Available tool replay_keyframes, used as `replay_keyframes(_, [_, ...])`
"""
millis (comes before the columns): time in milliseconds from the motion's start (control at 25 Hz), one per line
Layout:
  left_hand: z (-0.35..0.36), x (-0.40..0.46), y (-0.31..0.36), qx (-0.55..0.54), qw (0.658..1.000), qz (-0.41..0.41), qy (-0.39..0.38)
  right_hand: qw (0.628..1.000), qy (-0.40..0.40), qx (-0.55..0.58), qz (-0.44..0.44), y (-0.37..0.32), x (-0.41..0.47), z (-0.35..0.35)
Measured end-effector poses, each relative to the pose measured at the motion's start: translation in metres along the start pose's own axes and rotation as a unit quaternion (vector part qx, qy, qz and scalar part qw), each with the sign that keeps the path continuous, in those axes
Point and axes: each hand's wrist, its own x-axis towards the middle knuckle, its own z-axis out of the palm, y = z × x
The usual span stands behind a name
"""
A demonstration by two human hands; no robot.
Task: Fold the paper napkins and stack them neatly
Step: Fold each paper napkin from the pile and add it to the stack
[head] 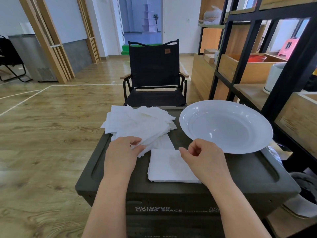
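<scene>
A loose pile of unfolded white paper napkins (139, 122) lies at the far left of the dark box lid (248, 170). My left hand (121, 152) pinches the near edge of the top napkin of that pile between thumb and fingers. A neat stack of folded napkins (166, 167) sits in the middle of the lid, close to me. My right hand (204, 157) hovers over the stack's right side, fingers curled, thumb and forefinger near the far right corner; no napkin is visibly held in it.
A large white plate (226, 126) rests on the lid's far right, overhanging the edge. A black folding chair (154, 74) stands behind the box. Black and wood shelving (277, 79) runs along the right. Wooden floor lies to the left.
</scene>
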Motion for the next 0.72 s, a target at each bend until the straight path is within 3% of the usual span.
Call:
replay_keyframes(120, [-0.008, 0.002, -0.008, 0.017, 1.000, -0.001, -0.018, 1.000, -0.004, 0.003, 0.005, 0.000, 0.000, -0.001])
replay_keyframes(280, [-0.033, -0.002, 0.009, 0.023, 0.998, 0.047, 0.027, 0.998, -0.008, 0.055, -0.024, -0.004, 0.000, -0.001])
replay_keyframes(480, [-0.070, -0.023, 0.051, 0.031, 0.980, 0.141, -0.140, 0.988, -0.077, 0.104, -0.088, -0.014, -0.001, -0.008])
replay_keyframes(600, [-0.064, -0.023, 0.058, -0.146, 0.983, 0.071, -0.086, 0.943, -0.126, 0.307, 0.016, -0.012, -0.001, -0.022])
replay_keyframes(680, [-0.046, -0.018, 0.055, -0.296, 0.952, -0.039, -0.065, 0.923, -0.135, 0.348, 0.090, -0.009, 0.001, -0.024])
replay_keyframes(720, [-0.035, -0.016, 0.053, -0.315, 0.941, -0.084, -0.086, 0.924, -0.133, 0.339, 0.115, -0.008, 0.001, -0.024])
